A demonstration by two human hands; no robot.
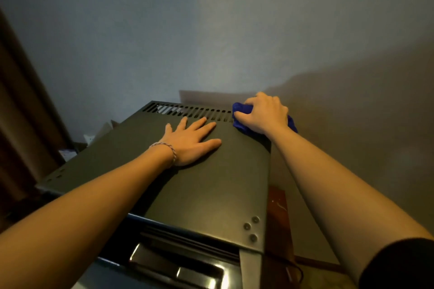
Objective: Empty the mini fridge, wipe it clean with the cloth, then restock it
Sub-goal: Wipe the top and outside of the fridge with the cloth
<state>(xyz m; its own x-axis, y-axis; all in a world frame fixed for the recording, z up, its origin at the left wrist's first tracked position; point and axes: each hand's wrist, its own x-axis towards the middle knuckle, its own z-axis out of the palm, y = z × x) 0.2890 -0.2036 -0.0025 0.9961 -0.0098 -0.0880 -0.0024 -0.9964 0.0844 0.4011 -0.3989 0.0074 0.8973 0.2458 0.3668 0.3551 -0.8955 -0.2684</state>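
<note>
The mini fridge [206, 185] is seen from above, its dark grey metal top filling the middle of the view, with a row of vent slots along its far edge. My left hand [191, 142] lies flat on the top, fingers spread and straight. My right hand [264, 112] grips a bunched blue cloth [242, 110] at the far right corner of the top, by the end of the vent slots. The fridge's inside is hidden; only the top edge of its door [178, 270] shows at the bottom.
A plain wall [211, 30] stands right behind the fridge. A dark curtain or door frame [21, 112] runs down the left side. Some boxes and papers [94, 136] lie left of the fridge. A brown wooden surface [278, 213] shows on the right.
</note>
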